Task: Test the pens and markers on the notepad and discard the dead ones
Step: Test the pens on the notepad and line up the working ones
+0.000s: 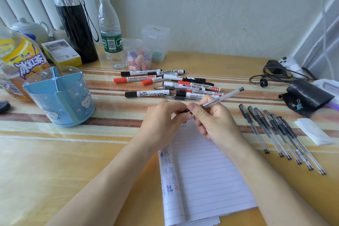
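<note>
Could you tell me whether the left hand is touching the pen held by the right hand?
Touching: the head view shows the left hand fingertips gripping the pen tip end, beside the right hand.

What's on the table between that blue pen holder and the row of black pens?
In the head view, both hands, gripping a pen above the notepad, sit between the pen holder and the black pens.

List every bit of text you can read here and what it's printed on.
"WHITEBOARD": red-capped marker
"WHITEBOARD MARKER": black-capped marker
"MARKER": marker nearest the hands
"冰红茶": yellow drink bottle
Water bottle label, yellow box, notepad scribbles: too small or blurred to read.
</note>
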